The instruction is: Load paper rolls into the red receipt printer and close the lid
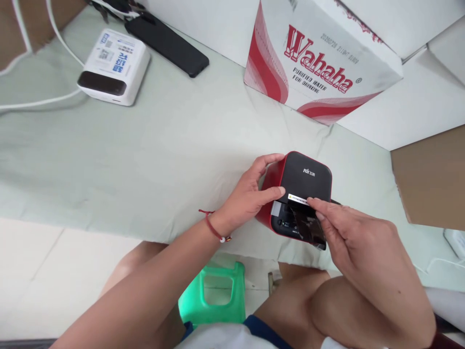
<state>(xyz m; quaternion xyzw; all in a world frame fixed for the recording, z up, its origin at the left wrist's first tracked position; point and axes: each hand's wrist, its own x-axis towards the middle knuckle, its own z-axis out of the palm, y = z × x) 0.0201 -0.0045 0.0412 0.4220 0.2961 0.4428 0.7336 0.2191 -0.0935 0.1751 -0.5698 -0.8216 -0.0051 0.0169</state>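
Two hands of ours are on the red-and-black device (308, 180), which sits on the cloth-covered desk (174, 145) near its front edge, right of the middle of our view. Our left hand (249, 194) braces its left side, fingers spread, the thumb on the dark top and the index finger at the far left corner. Our right hand (358, 232) is closed in a pinch, thumb against fingertips, on the upper right of a dark glossy piece (308, 225) across the front; we cannot tell whether that piece is loose or attached. A narrow white label (296, 198) lies just beside our right fingertips.

Beyond the device we see a red-and-white Wahaha carton (319, 63). Far to the left are a white device (112, 68) with a dark front and a black phone (169, 43) near it. Below the desk we see a green stool (218, 310).
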